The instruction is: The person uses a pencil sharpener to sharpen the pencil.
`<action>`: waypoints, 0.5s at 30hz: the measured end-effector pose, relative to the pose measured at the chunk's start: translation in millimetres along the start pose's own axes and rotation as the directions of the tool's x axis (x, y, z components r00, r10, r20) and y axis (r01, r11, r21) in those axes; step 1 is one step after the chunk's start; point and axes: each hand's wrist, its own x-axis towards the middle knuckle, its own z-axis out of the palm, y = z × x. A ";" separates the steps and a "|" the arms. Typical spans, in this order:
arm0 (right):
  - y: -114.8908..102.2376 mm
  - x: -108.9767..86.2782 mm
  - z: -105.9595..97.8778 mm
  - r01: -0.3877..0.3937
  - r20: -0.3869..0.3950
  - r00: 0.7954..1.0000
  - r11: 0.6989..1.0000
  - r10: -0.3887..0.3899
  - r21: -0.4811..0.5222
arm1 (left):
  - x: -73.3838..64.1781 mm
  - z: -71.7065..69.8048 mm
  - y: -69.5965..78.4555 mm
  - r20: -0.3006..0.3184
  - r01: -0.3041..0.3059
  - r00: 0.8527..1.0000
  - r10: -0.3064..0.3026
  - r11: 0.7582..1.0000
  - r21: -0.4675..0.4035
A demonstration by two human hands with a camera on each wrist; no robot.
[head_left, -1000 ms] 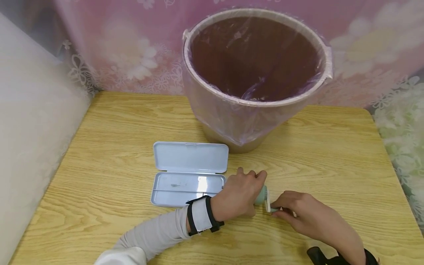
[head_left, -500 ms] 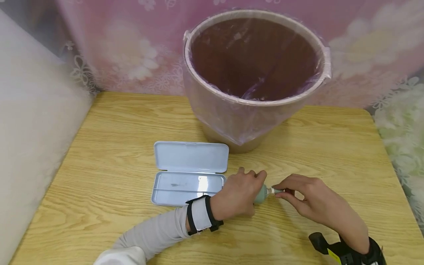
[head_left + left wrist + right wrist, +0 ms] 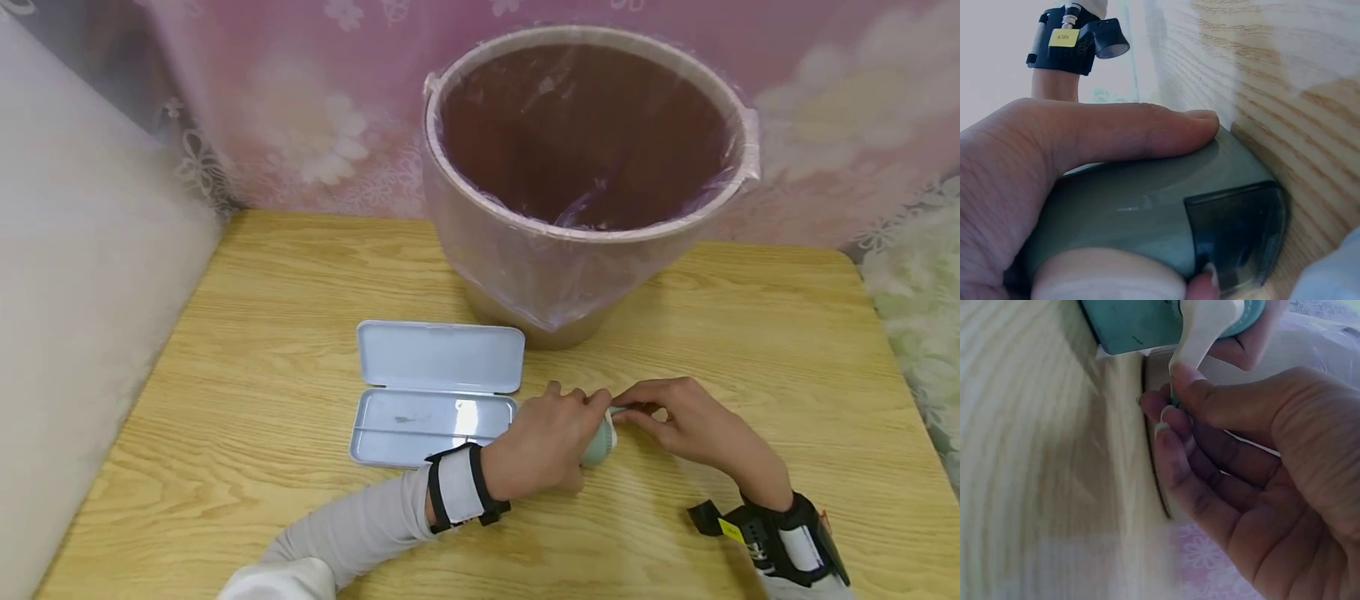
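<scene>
My left hand [image 3: 543, 437] grips a green hand-crank pencil sharpener [image 3: 597, 448] and steadies it on the table. In the left wrist view, the thumb lies along the green body [image 3: 1135, 200], near a dark see-through compartment [image 3: 1235, 231]; a pale rounded part [image 3: 1107, 275] shows below. With thumb and fingers, my right hand [image 3: 690, 421] pinches the small handle at the end of the white crank [image 3: 1207, 331]. That handle is mostly hidden by the fingertips. Most of the sharpener is covered by the left hand in the head view.
An open light-blue pencil case [image 3: 441, 358] lies left of the sharpener, its lid folded back. Behind stands a large bin [image 3: 525, 267] lined with a clear plastic bag. A pink floral backdrop [image 3: 300, 108] rises beyond the wooden table [image 3: 300, 283].
The crank has turned, its handle going from the near side round to the far side. My right hand has moved away from the body with it; the left hand keeps its grip.
</scene>
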 end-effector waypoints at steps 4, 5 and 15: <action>1.9 -3.6 5.5 -0.028 0.036 0.999 0.999 0.027 0.023 | -1.1 -0.1 1.6 -0.025 -0.007 1.000 0.007 1.000 0.014; 1.2 -3.4 6.5 -0.038 0.047 0.998 0.999 0.037 0.023 | -1.6 -0.1 1.3 -0.034 -0.009 0.999 0.010 1.000 0.018; -19.9 -18.7 20.2 -0.124 0.090 0.989 0.989 0.118 0.074 | -3.6 2.0 1.5 -0.092 -0.018 0.996 0.020 1.000 0.021</action>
